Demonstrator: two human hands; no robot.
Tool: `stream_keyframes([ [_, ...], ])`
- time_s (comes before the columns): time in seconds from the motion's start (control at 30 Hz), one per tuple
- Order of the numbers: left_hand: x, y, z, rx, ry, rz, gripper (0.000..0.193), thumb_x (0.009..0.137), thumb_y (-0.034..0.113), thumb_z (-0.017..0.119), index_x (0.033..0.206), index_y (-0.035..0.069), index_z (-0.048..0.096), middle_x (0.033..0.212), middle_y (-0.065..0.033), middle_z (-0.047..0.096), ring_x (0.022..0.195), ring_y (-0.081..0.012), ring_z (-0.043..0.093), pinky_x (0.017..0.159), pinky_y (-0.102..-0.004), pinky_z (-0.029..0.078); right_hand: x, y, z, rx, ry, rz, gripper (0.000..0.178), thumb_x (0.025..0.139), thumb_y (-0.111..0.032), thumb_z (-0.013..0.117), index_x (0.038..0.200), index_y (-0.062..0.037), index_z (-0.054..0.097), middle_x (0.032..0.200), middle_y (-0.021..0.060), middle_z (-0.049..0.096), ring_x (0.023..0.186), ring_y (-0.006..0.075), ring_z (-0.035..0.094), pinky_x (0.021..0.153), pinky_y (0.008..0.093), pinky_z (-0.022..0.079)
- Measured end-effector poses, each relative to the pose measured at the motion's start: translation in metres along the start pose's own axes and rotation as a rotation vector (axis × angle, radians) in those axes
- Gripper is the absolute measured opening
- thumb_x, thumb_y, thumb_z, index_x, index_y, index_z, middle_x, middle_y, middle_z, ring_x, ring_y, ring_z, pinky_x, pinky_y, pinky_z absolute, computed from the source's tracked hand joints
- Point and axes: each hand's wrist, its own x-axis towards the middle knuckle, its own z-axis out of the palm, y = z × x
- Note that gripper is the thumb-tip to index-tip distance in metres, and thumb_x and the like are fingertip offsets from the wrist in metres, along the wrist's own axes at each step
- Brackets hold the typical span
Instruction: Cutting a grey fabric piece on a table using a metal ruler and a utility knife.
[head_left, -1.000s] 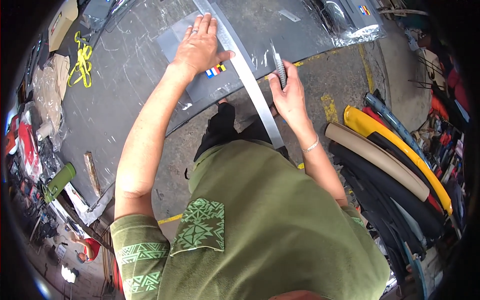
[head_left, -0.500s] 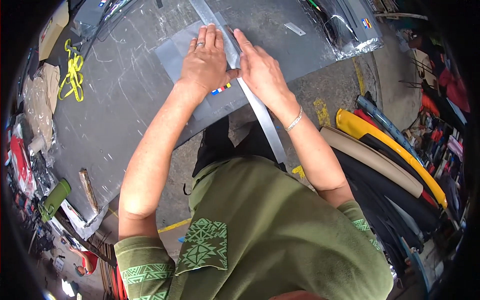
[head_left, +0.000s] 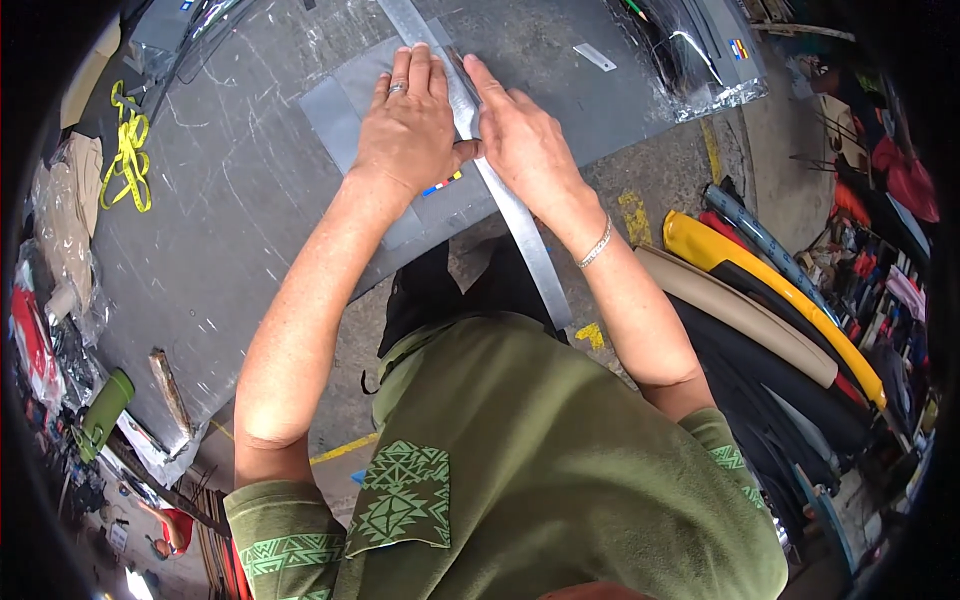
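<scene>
A long metal ruler (head_left: 520,222) lies slanted across a grey sheet of material (head_left: 335,115) on the dark table, its near end sticking out past the table edge. My left hand (head_left: 408,135) lies flat with its fingers stretched out, pressing on the sheet and the ruler's left side. Against the ruler's right edge is my right hand (head_left: 525,145), index finger pointing forward and the other fingers curled under. A thin dark thing shows beside that index finger, too covered to name. Below my left palm, a small multicoloured label (head_left: 440,184) shows on the sheet.
Yellow tape (head_left: 128,150) lies heaped on the table's left side. A small metal plate (head_left: 594,57) is to the right of my hands. Rolls of material, one yellow (head_left: 770,295) and one beige (head_left: 735,310), lie at the right. A green roll (head_left: 105,410) is at lower left.
The whole view has shifted slightly. Both hands and the ruler keep nearly the same place on the sheet.
</scene>
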Motion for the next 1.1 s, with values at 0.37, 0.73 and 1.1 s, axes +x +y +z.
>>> stream_keyframes([
  [0.37, -0.001, 0.0, 0.003, 0.028, 0.004, -0.008, 0.108, 0.081, 0.057, 0.077, 0.151, -0.012, 0.032, 0.161, -0.0284, 0.029, 0.154, -0.0384, 0.024, 0.122, -0.0502, 0.031, 0.003, -0.005, -0.004, -0.001, -0.031, -0.006, 0.061, 0.095, -0.009, 0.057, 0.154, -0.0136, 0.043, 0.099, 0.0228, 0.067, 0.084, 0.0418, 0.07, 0.079, 0.049, 0.059],
  [0.73, 0.003, 0.0, 0.005, 0.096, 0.005, -0.004, 0.104, 0.083, 0.055, 0.076, 0.151, -0.011, 0.034, 0.16, -0.0265, 0.031, 0.152, -0.0382, 0.026, 0.12, -0.0506, 0.032, 0.004, -0.017, -0.01, -0.087, -0.092, 0.046, 0.059, 0.095, -0.006, 0.054, 0.153, -0.0121, 0.043, 0.106, 0.0229, 0.068, 0.098, 0.0409, 0.067, 0.088, 0.0496, 0.055],
  [1.1, 0.0, -0.027, 0.058, -0.321, 0.533, 0.29, 0.104, 0.086, 0.056, 0.07, 0.15, -0.016, 0.031, 0.159, -0.0335, 0.029, 0.153, -0.0419, 0.025, 0.124, -0.0473, 0.024, -0.031, -0.022, -0.019, -0.05, -0.081, 0.058, 0.06, 0.095, -0.006, 0.058, 0.153, -0.0121, 0.043, 0.096, 0.0246, 0.065, 0.083, 0.0446, 0.068, 0.077, 0.0511, 0.058],
])
